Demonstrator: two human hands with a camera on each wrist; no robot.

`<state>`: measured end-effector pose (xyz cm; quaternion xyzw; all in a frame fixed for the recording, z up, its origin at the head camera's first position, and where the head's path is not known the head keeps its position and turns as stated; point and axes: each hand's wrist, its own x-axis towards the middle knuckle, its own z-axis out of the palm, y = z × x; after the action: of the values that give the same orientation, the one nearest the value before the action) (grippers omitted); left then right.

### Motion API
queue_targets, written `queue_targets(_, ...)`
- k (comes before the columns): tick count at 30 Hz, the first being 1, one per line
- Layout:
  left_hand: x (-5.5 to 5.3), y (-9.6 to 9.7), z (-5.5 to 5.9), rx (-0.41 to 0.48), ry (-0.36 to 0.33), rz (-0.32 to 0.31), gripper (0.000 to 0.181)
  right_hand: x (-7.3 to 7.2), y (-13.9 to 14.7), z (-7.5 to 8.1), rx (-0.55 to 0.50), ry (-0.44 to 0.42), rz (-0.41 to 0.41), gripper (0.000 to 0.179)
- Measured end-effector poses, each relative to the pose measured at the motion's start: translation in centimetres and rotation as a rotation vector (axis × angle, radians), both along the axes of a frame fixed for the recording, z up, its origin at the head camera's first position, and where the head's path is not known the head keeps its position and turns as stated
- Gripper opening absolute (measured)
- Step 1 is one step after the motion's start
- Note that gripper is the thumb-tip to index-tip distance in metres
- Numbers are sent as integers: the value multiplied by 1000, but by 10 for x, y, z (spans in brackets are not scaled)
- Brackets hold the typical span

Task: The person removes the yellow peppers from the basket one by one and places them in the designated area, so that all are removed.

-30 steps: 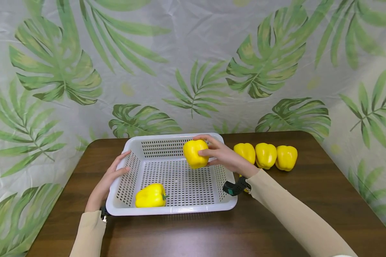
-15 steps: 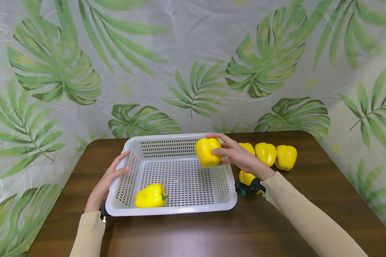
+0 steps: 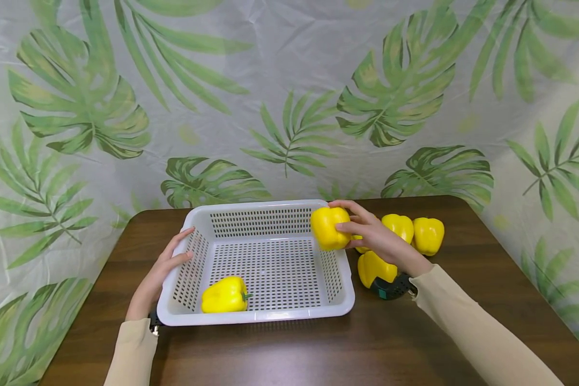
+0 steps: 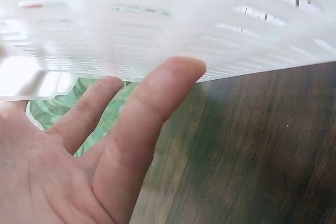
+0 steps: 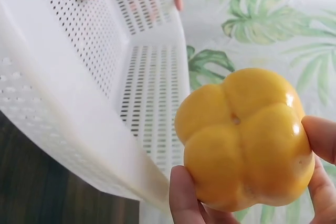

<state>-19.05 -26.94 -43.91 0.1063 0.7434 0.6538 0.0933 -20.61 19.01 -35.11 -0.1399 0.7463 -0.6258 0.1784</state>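
Note:
My right hand [image 3: 362,230] holds a yellow bell pepper [image 3: 330,228] above the right rim of the white perforated basket [image 3: 255,316]. In the right wrist view, fingers and thumb press the sides of this bell pepper [image 5: 244,140], its lobed bottom toward the camera. My left hand [image 3: 161,268] rests on the basket's left side, fingers and thumb fairly straight. The left wrist view shows the left thumb [image 4: 152,98] close against the slotted basket wall [image 4: 210,35]. Another yellow bell pepper [image 3: 224,295] lies on its side in the basket's near left corner, green stem to the right.
Right of the basket on the brown wooden table [image 3: 289,354] are more yellow bell peppers: one at the far right [image 3: 428,236], one beside it [image 3: 398,227], one nearer [image 3: 373,268], and one mostly hidden behind the right hand. A leaf-patterned curtain [image 3: 289,96] hangs behind.
My right hand has carried the bell pepper rightward, from over the basket's interior to its right rim. The left hand and the bell pepper in the basket have stayed in place.

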Motion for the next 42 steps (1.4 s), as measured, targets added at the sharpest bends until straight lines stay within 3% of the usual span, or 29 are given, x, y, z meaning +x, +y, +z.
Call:
queue_targets(11, 1, -1, -1, -10, -1, 2, 58, 6, 25, -2, 22, -3, -52, 55)
queue_targets(42, 3, -1, 2, -16, -30, 14, 59, 26, 94, -30, -8, 20, -114, 45)
